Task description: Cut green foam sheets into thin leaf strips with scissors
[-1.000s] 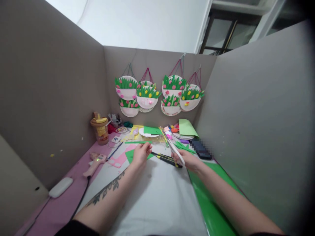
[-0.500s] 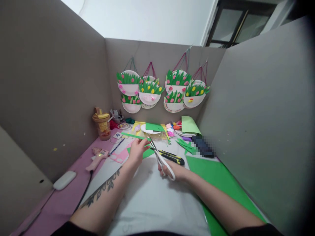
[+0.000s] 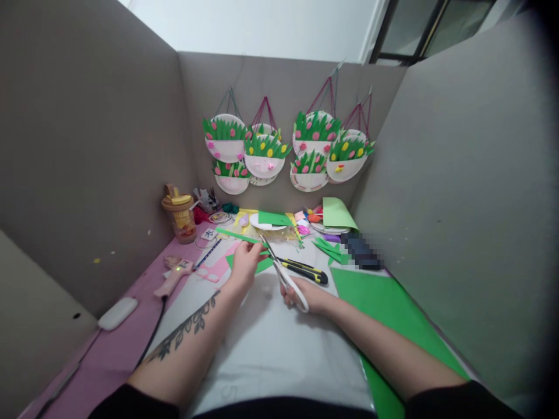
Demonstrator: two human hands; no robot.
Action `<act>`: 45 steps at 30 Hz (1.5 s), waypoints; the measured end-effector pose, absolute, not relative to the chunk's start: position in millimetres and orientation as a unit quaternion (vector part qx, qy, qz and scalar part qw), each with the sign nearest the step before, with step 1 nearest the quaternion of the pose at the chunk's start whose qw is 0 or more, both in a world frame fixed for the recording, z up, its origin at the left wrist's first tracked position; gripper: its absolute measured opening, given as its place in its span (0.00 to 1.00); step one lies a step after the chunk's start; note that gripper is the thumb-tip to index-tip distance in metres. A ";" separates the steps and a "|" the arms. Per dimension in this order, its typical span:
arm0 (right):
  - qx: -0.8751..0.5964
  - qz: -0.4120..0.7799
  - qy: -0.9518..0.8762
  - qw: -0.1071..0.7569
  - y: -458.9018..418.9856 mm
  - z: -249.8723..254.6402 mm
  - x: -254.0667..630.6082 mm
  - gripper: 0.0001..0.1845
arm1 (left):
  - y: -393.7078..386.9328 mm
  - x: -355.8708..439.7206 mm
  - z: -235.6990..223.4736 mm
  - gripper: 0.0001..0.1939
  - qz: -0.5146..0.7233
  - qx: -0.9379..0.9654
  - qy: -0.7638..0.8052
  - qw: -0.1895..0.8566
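Worktop [image 3: 109,364]: it runs beneath and all around the black-and-yellow cutter [image 3: 321,276], your landmark here.
Green sheet [image 3: 388,314]: to the right of the cutter and nearer you, lying flat.
Hanging plates [image 3: 264,167]: beyond and above the cutter, with paper leaves showing over their rims.
Left hand [image 3: 244,265]: left of the cutter; your thumb and fingers pinch one end of the green strip.
Right hand [image 3: 305,294]: on your side of the cutter, fingers curled round the scissors' handles.
Scissors [image 3: 283,276]: just left of the cutter, blades pointing away from you towards the pinched end; you seem to be at a trimming step, though blade contact is unclear. A cut here calls for a steady strip and left fingertips clear of the blades.
Green slivers [image 3: 327,250]: beyond the cutter, loosely piled.
Green strip [image 3: 236,234]: left of the cutter and beyond it, reaching out leftward from your pinch.
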State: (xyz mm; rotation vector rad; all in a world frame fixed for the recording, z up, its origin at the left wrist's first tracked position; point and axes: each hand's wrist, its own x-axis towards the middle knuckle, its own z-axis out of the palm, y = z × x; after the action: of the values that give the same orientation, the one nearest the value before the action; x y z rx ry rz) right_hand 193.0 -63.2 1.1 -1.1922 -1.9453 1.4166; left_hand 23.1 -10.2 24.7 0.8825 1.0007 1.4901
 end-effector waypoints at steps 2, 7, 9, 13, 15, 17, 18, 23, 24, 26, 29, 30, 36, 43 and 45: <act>-0.433 0.511 -0.707 0.228 -63.2 0.6 192.8 0.11 | -10.3 23.5 24.2 0.11 0.626 0.375 0.421 0.540; -0.428 0.510 -0.710 0.231 -62.1 -2.5 193.8 0.12 | -9.7 23.7 22.4 0.10 0.626 0.377 0.427 0.533; -0.428 0.511 -0.709 0.230 -61.1 -5.2 194.4 0.13 | -9.4 23.5 21.9 0.10 0.626 0.378 0.426 0.533; -0.424 0.515 -0.708 0.232 -59.7 -8.7 194.9 0.13 | -9.0 22.7 21.3 0.09 0.624 0.379 0.426 0.535; -0.421 0.517 -0.710 0.228 -59.7 -7.9 194.9 0.13 | -8.9 22.5 20.8 0.09 0.623 0.381 0.424 0.535; -0.420 0.514 -0.714 0.222 -60.0 -6.0 195.0 0.14 | -8.9 22.5 20.3 0.09 0.623 0.383 0.423 0.535; -0.421 0.512 -0.716 0.220 -60.2 -5.1 195.1 0.15 | -8.9 22.5 20.0 0.10 0.622 0.385 0.424 0.534; -0.414 0.503 -0.726 0.220 -60.0 -4.8 196.2 0.20 | -9.1 22.6 19.8 0.09 0.618 0.394 0.426 0.530; -0.412 0.499 -0.729 0.223 -59.9 -5.4 196.4 0.21 | -9.1 22.6 19.9 0.09 0.617 0.394 0.426 0.532; -0.409 0.492 -0.735 0.226 -59.5 -6.3 196.6 0.23 | -9.0 22.6 19.8 0.09 0.615 0.394 0.426 0.534; -0.411 0.489 -0.738 0.220 -58.9 -7.8 197.2 0.22 | -8.2 22.6 19.3 0.09 0.617 0.389 0.429 0.534; -0.411 0.490 -0.737 0.219 -58.6 -8.6 197.6 0.21 | -8.0 22.6 19.1 0.09 0.616 0.388 0.429 0.535; -0.391 0.500 -0.736 0.236 -58.2 -15.3 199.2 0.22 | -7.8 21.9 19.4 0.12 0.614 0.384 0.422 0.546; -0.413 0.511 -0.710 0.255 -60.5 -16.6 194.6 0.19 | -3.3 20.3 16.4 0.17 0.609 0.389 0.419 0.550; -0.422 0.517 -0.700 0.254 -60.4 -16.7 194.0 0.17 | -1.5 20.0 14.6 0.18 0.611 0.399 0.425 0.536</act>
State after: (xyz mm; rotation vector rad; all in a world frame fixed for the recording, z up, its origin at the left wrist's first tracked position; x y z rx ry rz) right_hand 194.0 -60.4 -16.7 -1.1475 -1.9021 1.4044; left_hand 20.0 -1.5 14.6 0.9499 1.0127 1.4551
